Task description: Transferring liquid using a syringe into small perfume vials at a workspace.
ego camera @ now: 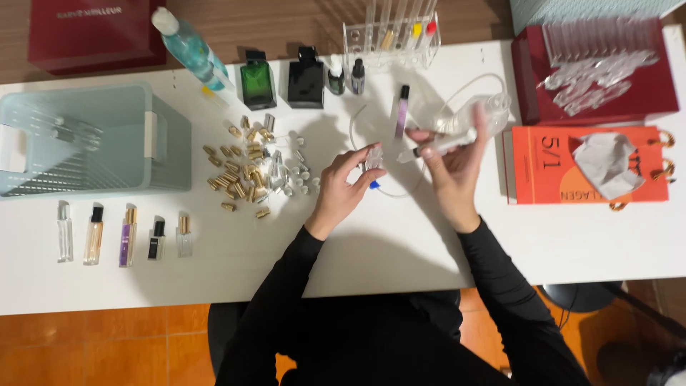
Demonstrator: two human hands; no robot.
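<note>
We see the left hand [341,187] pinching a small clear vial [374,157] over the table [400,243]; the right hand [451,166] grips a syringe [437,146], tip just beside the vial, between both hands.

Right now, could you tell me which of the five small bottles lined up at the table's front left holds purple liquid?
The middle bottle, third from either end, with a gold cap; its neighbours look clear, amber or dark.
</note>
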